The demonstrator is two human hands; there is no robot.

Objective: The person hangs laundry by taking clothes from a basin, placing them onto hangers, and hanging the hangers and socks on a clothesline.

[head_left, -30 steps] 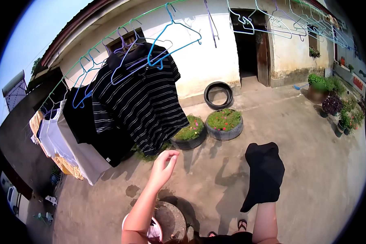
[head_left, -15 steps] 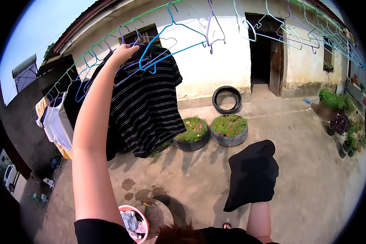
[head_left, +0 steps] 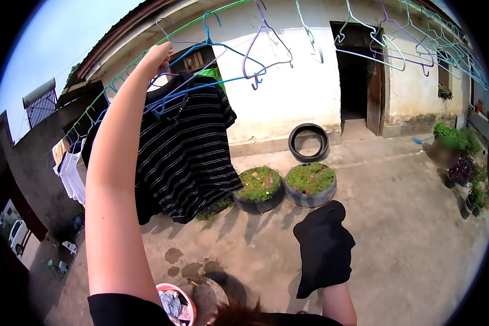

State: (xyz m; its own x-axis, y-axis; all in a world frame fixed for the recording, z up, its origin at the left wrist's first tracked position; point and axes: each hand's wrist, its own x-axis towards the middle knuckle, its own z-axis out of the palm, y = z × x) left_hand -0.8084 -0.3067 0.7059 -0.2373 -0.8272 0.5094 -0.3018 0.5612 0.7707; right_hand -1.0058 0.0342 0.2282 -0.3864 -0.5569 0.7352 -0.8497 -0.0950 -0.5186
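Note:
My left hand (head_left: 160, 57) is raised to the green line (head_left: 231, 7), its fingers closed around what looks like a clothes hanger; the exact grip is partly hidden. Below it hangs a black T-shirt with thin white stripes (head_left: 187, 146). A blue hanger (head_left: 209, 42) overlaps the shirt's collar from the front. Lower right, a black garment (head_left: 326, 250) covers my right hand, so only the wrist and forearm (head_left: 338, 304) show. The cloth is bunched and held up, with the fingers hidden under it.
Bare hangers (head_left: 383, 51) line the right of the line; light clothes (head_left: 72, 176) hang far left. A pink basin (head_left: 193, 307) holds laundry below. Tyre planters (head_left: 258, 201) and a loose tyre (head_left: 308, 142) stand by the white wall (head_left: 304, 98).
My left hand has moved up and left along the line. The blue hanger has shifted left over the striped shirt. My right hand has come slightly left and lower with the black garment.

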